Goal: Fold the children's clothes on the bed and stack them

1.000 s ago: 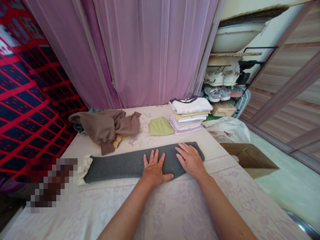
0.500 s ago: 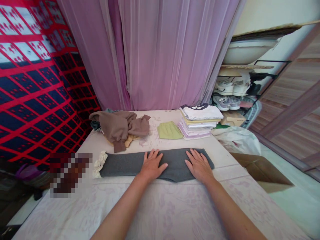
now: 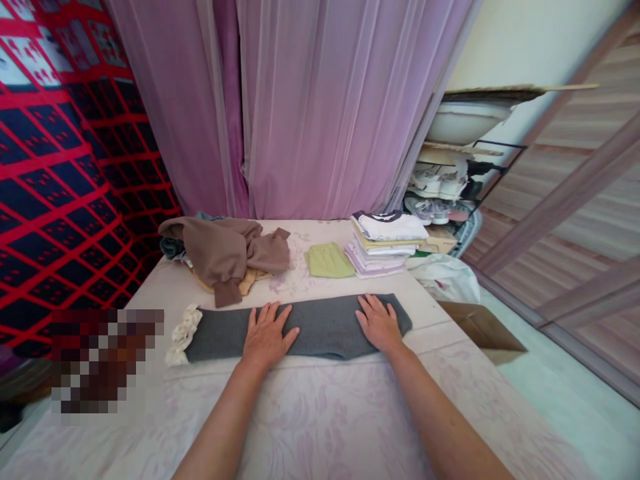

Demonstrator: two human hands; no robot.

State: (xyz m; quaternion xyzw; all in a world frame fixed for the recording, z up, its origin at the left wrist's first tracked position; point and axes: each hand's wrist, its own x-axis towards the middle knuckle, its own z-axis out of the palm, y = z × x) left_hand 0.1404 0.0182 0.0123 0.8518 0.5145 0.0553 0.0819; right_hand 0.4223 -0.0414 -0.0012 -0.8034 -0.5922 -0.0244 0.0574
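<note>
Dark grey pants (image 3: 320, 327), folded lengthwise, lie flat across the cloth-covered surface, with cream ruffles (image 3: 183, 335) at their left end. My left hand (image 3: 269, 335) rests palm down on the left-middle part of the grey fabric, fingers spread. Flat on the right part, close to the wider end, lies my right hand (image 3: 379, 322), its fingers also stretched out. Neither hand grips the cloth. Beyond the pants are a heap with a brown sweatshirt (image 3: 220, 250) on top and a folded light green garment (image 3: 330, 260).
A stack of folded clothes (image 3: 387, 243), mostly white, stands at the back right. An open cardboard box (image 3: 483, 327) and a white plastic bag (image 3: 445, 277) are beyond the right edge. Purple curtains (image 3: 325, 107) hang behind. A blurred patch covers part of the left edge.
My left hand has slid left along the pants, toward the ruffled end. My right hand stays near the wider end. The whole view has shifted slightly.
</note>
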